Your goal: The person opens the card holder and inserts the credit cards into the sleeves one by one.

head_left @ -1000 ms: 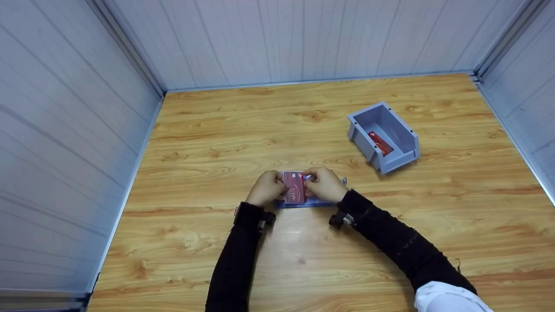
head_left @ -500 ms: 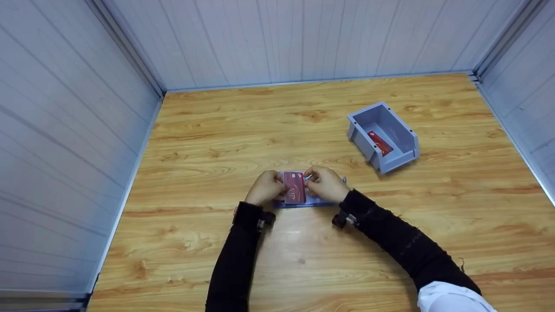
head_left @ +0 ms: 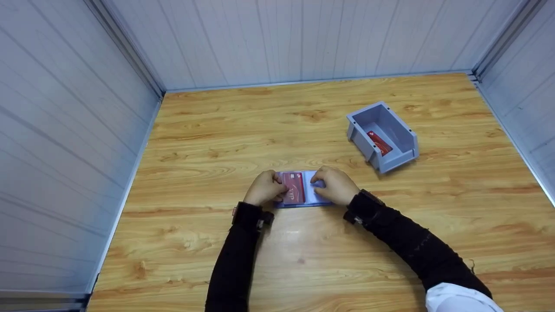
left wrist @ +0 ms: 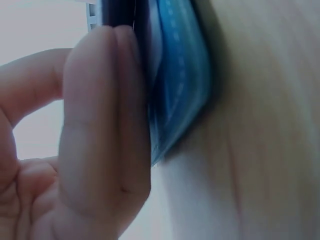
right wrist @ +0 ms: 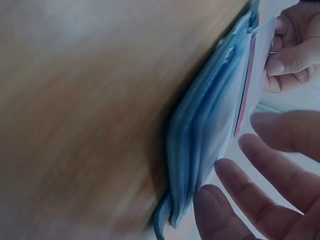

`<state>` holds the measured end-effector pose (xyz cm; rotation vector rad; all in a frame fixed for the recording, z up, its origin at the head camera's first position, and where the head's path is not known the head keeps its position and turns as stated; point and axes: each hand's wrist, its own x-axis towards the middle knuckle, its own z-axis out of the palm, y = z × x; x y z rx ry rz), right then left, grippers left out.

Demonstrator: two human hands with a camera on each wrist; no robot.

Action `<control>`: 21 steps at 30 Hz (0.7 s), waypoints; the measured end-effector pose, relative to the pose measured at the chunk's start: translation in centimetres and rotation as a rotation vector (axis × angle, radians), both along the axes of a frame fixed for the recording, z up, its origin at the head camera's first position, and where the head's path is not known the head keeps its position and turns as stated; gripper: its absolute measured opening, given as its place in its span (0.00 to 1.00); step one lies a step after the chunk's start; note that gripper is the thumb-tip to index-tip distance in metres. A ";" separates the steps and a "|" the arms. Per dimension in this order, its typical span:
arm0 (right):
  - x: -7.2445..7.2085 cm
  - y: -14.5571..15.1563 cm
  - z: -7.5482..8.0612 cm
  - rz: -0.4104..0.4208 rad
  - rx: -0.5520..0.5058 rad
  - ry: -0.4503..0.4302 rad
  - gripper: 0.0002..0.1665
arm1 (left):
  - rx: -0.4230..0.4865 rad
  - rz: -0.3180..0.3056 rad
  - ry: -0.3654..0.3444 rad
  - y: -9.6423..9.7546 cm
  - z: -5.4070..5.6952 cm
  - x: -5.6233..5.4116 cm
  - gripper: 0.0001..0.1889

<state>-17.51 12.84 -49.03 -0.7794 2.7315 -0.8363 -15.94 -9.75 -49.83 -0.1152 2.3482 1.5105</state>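
A blue card holder (head_left: 310, 196) with clear sleeves lies spread on the table in the head view. On its left half sits a red VIP card (head_left: 295, 188), seemingly inside a sleeve. My left hand (head_left: 263, 189) pinches the holder's left side, thumb over the card's edge; in the left wrist view its stitched blue cover (left wrist: 186, 60) shows beside the thumb. My right hand (head_left: 337, 187) is over the right half. The right wrist view shows that hand's fingers (right wrist: 250, 192) spread and loosely bent by the stacked sleeves (right wrist: 207, 135), gripping nothing.
A grey plastic bin (head_left: 363, 142) stands behind and to the right of the hands, with another red card (head_left: 380, 143) lying in it. Pale panel walls (head_left: 277, 41) enclose the wooden table (head_left: 208, 143) at the back and sides.
My right hand has let go of the card's right edge and moved right, uncovering the clear sleeve on the holder's right half. My left hand has stayed in place.
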 end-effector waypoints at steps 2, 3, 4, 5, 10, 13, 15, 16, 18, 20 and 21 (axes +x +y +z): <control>0.1 0.0 0.0 0.020 0.018 0.014 0.13 | -0.026 -0.002 0.018 0.0 0.1 0.1 0.07; 0.1 0.0 0.0 0.027 0.028 0.020 0.13 | -0.041 -0.001 0.027 0.0 0.1 0.1 0.08; 0.1 0.0 0.0 0.033 0.036 0.026 0.13 | -0.057 0.000 0.036 0.0 0.2 0.2 0.08; 0.1 0.0 0.0 0.038 0.043 0.032 0.13 | -0.076 0.001 0.045 0.1 0.2 0.2 0.08; 0.1 0.0 -0.1 0.053 0.062 0.053 0.14 | -0.231 -0.004 0.135 0.3 0.3 0.3 0.10; 0.1 0.0 -0.1 0.053 0.066 0.050 0.14 | -0.342 -0.015 0.207 0.5 0.4 0.5 0.08; 0.1 0.0 -0.1 0.054 0.065 0.045 0.15 | -0.393 -0.021 0.246 0.7 0.5 0.6 0.06; 0.0 0.1 -0.1 0.055 0.066 0.044 0.15 | -0.416 -0.026 0.269 0.8 0.5 0.6 0.06; 0.0 0.1 -0.1 0.054 0.064 0.031 0.15 | -0.456 -0.041 0.298 1.1 0.6 0.8 0.07; -0.1 0.2 -0.1 0.051 0.055 0.017 0.16 | -0.488 -0.057 0.331 1.4 0.7 0.9 0.10; -0.1 0.2 -0.1 0.048 0.049 0.008 0.16 | -0.498 -0.067 0.345 1.5 0.7 0.9 0.12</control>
